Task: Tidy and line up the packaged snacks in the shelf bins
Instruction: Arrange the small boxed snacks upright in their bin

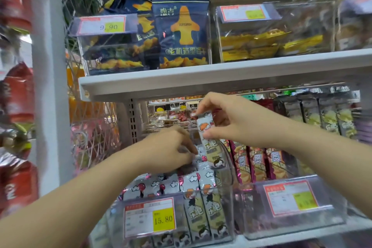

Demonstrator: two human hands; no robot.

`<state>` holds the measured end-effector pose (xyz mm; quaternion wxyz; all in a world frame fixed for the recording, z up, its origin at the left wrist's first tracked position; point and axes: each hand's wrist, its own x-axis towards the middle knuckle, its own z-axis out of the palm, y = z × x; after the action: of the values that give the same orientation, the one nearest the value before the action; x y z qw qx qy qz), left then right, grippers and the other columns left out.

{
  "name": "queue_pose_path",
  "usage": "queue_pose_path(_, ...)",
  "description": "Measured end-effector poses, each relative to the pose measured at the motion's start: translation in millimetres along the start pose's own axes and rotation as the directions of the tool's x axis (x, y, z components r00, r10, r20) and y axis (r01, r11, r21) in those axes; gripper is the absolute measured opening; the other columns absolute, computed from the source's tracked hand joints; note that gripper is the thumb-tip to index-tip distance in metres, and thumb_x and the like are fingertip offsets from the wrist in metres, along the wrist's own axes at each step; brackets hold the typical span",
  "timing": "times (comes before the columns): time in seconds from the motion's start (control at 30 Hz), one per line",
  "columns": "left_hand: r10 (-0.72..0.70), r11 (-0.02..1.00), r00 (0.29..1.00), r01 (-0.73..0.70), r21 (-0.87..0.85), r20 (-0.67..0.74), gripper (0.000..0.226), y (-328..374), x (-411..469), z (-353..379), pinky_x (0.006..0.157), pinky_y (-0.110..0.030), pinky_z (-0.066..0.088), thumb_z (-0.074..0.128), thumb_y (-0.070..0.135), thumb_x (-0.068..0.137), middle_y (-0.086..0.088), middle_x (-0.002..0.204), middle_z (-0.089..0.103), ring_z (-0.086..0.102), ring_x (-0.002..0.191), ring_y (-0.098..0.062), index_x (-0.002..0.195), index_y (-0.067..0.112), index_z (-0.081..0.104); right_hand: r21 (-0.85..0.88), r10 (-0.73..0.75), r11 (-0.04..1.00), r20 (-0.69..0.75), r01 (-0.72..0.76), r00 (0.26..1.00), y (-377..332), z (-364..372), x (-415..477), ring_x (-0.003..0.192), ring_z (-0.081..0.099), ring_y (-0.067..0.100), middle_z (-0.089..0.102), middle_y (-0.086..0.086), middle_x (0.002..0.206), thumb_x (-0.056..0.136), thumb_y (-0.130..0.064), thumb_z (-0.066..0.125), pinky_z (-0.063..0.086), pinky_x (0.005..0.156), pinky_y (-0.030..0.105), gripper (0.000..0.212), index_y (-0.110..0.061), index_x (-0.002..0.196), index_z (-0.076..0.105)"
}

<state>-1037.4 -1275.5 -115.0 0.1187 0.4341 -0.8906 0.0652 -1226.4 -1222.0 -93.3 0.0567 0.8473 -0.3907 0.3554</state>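
We read "9.90" on the yellow patch of the upper-left tag [102, 24], which is clipped to the upper-left bin [94, 52]. The navy bag [182, 32] standing just beside it carries "豫吉" near its top and, in white below the orange plane shape, "飞机造型饼干". On the lower shelf, the lower-left tag [150, 217] on the front of the lower-left bin [228, 207] shows "15.80" in red on yellow. The grey-green packets [203, 215] standing in that bin bear "乐吧". We find the same two characters on the raised packet [209, 143] that the right hand [227, 119] pinches. The print on the upper-right tag [243, 12] and the lower-right tag [291, 197] is too blurred for us to read. So are the white letters on the red packs [18, 90] at the left edge.
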Motion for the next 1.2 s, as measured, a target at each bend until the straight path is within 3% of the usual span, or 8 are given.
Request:
queue_pose_path(0.23,0.024,0.995,1.000,-0.024,0.094,-0.002,0.016,10.9,-1.2,18.0,0.096,-0.039,0.040,0.050,0.033,0.091,0.007,0.103,0.061,0.044,0.109,-0.019,0.095,0.030,0.065,-0.066,0.059,0.997,0.126,-0.051,0.990,7.8,12.7,-0.2,0.079,0.043,-0.026,0.048,-0.028,0.094,0.080,-0.028,0.074,0.035,0.068,0.001,0.033,-0.038,0.095,0.047)
queue_pose_path(0.4,0.060,0.996,0.996,-0.056,0.066,-0.062,0.018,5.7,-6.3,19.4,0.094,-0.038,0.038,0.052,0.040,0.091,0.015,0.086,0.056,0.044,0.089,-0.011,0.073,0.038,0.047,-0.278,0.149,0.957,0.251,-0.076,0.957,13.2,29.1,-5.9,0.081,0.044,-0.007,0.049,-0.024,0.085,0.077,-0.032,0.075,0.037,0.070,0.020,0.025,-0.033,0.089,0.053)
queue_pose_path(0.63,0.058,0.998,0.989,-0.055,0.025,-0.138,0.014,9.9,-5.9,26.6,0.100,-0.047,0.038,0.050,0.038,0.093,0.012,0.094,0.064,0.047,0.088,-0.010,0.079,0.035,0.051,-0.425,0.229,0.904,0.373,-0.053,0.899,9.3,36.4,-3.0,0.091,0.038,0.011,0.048,-0.014,0.088,0.082,-0.026,0.063,0.034,0.093,0.041,0.008,-0.029,0.090,0.063)
queue_pose_path(0.8,0.079,0.997,0.993,-0.079,0.011,-0.087,0.022,8.0,-8.3,26.6,0.104,-0.046,0.034,0.049,0.030,0.091,0.017,0.089,0.058,0.044,0.085,-0.006,0.072,0.038,0.045,-0.471,0.258,0.882,0.478,-0.003,0.840,2.6,35.8,-0.9,0.102,0.043,0.018,0.058,-0.004,0.094,0.078,-0.024,0.062,0.041,0.083,0.033,0.010,-0.025,0.088,0.062)
queue_pose_path(0.9,0.099,0.995,0.995,-0.098,0.021,-0.026,0.015,7.8,-8.2,23.5,0.097,-0.041,0.036,0.048,0.028,0.091,0.016,0.089,0.054,0.044,0.086,-0.008,0.078,0.036,0.047,-0.508,0.276,0.861,0.470,0.002,0.839,4.0,40.3,3.2,0.103,0.046,0.021,0.060,0.000,0.096,0.079,-0.017,0.058,0.037,0.076,0.031,0.014,-0.021,0.091,0.064)
queue_pose_path(1.03,0.066,0.988,0.998,-0.065,-0.140,0.005,0.017,7.5,-9.9,13.7,0.064,-0.018,0.043,0.049,0.029,0.096,0.016,0.079,0.058,0.052,0.068,0.003,0.080,0.035,0.053,-0.528,0.298,0.849,0.422,-0.036,0.856,7.8,44.3,4.9,0.103,0.043,0.020,0.058,-0.003,0.095,0.080,-0.015,0.056,0.042,0.087,0.038,0.016,-0.021,0.092,0.064)
queue_pose_path(1.13,-0.009,0.980,0.989,-0.020,-0.200,-0.145,0.010,-1.8,-10.5,7.7,0.087,-0.022,0.047,0.055,0.031,0.094,0.014,0.105,0.061,0.057,0.095,0.000,0.103,0.032,0.057,-0.451,0.282,0.890,0.442,-0.061,0.852,9.5,39.3,1.6,0.098,0.041,0.013,0.053,-0.008,0.095,0.083,-0.017,0.061,0.044,0.083,0.032,0.023,-0.024,0.104,0.062)
queue_pose_path(1.2,-0.068,0.992,0.990,0.053,-0.114,-0.126,0.037,-10.7,-10.9,8.6,0.098,-0.024,0.041,0.061,0.036,0.090,0.009,0.125,0.055,0.052,0.111,-0.007,0.124,0.029,0.051,-0.356,0.267,0.928,0.421,-0.113,0.867,10.8,34.0,-1.1,0.099,0.043,0.005,0.052,-0.014,0.103,0.085,-0.018,0.062,0.039,0.083,0.021,0.032,-0.025,0.115,0.061)
